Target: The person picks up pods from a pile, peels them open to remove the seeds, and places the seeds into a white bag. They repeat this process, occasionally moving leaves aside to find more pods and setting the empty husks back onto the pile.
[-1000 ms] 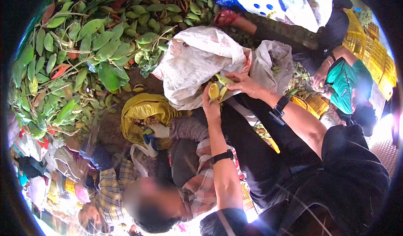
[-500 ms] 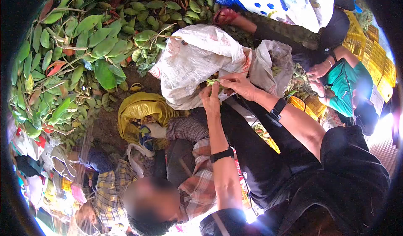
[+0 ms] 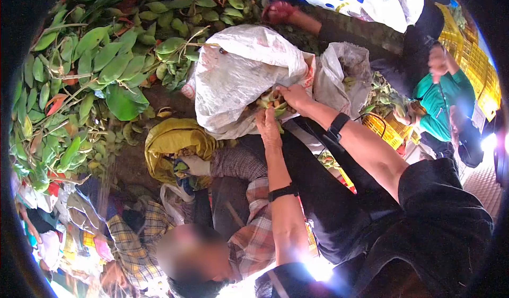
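Observation:
My left hand (image 3: 269,128) is raised at the mouth of a white woven sack (image 3: 249,64), fingers closed on a green pod (image 3: 287,108) that is partly hidden. Just to its right, my right hand (image 3: 297,98) reaches over the sack's opening with fingers bent together; anything between them is too small to make out. Brownish and green pieces (image 3: 255,105) show inside the sack. Each wrist wears a black band.
A large heap of green pods and leaves (image 3: 101,59) spreads at upper left. A co-worker's gloved hand (image 3: 197,165) works in a yellow sack (image 3: 154,144). A greyish sack (image 3: 344,75), yellow crates (image 3: 469,59) and a person in green (image 3: 442,104) are to the right.
My hands have moved slightly apart, the right one going up and further over the sack's opening. The person in green has raised a hand.

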Demonstrator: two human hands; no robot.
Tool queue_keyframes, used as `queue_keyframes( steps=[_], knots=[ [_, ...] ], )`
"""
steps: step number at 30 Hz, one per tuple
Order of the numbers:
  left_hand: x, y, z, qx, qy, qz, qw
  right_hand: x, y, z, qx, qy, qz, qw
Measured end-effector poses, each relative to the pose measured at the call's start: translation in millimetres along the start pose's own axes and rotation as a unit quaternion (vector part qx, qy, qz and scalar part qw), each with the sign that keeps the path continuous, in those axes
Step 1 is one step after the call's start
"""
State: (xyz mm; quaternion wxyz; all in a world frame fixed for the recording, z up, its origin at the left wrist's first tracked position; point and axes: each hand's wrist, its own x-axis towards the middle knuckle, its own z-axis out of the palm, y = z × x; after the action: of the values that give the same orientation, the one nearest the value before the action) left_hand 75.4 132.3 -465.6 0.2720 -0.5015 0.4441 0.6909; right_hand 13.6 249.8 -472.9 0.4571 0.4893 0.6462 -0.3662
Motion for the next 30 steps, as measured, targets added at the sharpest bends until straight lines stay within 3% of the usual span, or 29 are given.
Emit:
queue_keyframes(
  steps=[2,4,6,10,12,14,16,18,21,23,25,26,28,30],
  knots=[
    [2.5,-5.1,-1.5,-0.004,-0.021,-0.003,1.000,7.1,3.0,-3.7,0.049,0.006,-0.005,0.999],
    [0.6,-2.0,-0.6,-0.007,-0.040,-0.004,0.999,-0.1,-0.7,-10.8,0.033,-0.081,0.021,0.996],
    [-1.3,-0.9,4.1,-0.097,0.008,-0.102,0.990,-9.0,-2.1,-11.7,0.056,-0.111,0.015,0.992],
    [8.1,-6.3,-4.2,-0.146,-0.016,-0.165,0.975,-27.3,-5.9,-22.8,0.066,-0.218,-0.056,0.972],
    [8.8,-11.1,-10.2,-0.145,-0.098,-0.144,0.974,-25.9,-6.9,-20.6,0.046,-0.200,-0.054,0.977],
    [5.7,-13.0,-15.7,-0.113,-0.118,-0.126,0.978,-18.0,-7.4,-17.7,-0.057,-0.137,-0.066,0.987],
    [2.7,-12.9,-19.7,-0.080,-0.136,-0.108,0.982,-1.0,7.3,-9.9,-0.063,-0.129,-0.094,0.985],
    [1.8,-12.0,-18.7,-0.015,-0.128,-0.102,0.986,6.4,9.1,-5.5,-0.214,-0.030,-0.115,0.970],
    [4.5,-3.7,-14.5,0.049,-0.130,-0.056,0.989,5.2,14.2,-3.6,-0.186,-0.007,-0.108,0.977],
    [1.7,5.9,-12.8,0.045,-0.128,-0.080,0.987,6.1,12.8,-2.6,-0.168,0.008,-0.098,0.981],
    [5.1,2.4,-12.4,0.042,-0.132,-0.104,0.985,14.7,15.9,-4.7,-0.125,-0.077,-0.025,0.989],
    [7.0,0.4,-11.2,0.044,-0.127,-0.103,0.986,17.5,19.4,-6.7,-0.124,-0.074,-0.026,0.989],
    [9.8,-10.6,-11.4,0.049,-0.122,-0.104,0.986,13.2,22.6,-7.2,-0.170,-0.045,-0.248,0.953],
    [7.9,-20.8,-14.9,0.152,-0.119,-0.025,0.981,4.6,14.6,-11.4,-0.214,-0.058,-0.257,0.940]
  ],
)
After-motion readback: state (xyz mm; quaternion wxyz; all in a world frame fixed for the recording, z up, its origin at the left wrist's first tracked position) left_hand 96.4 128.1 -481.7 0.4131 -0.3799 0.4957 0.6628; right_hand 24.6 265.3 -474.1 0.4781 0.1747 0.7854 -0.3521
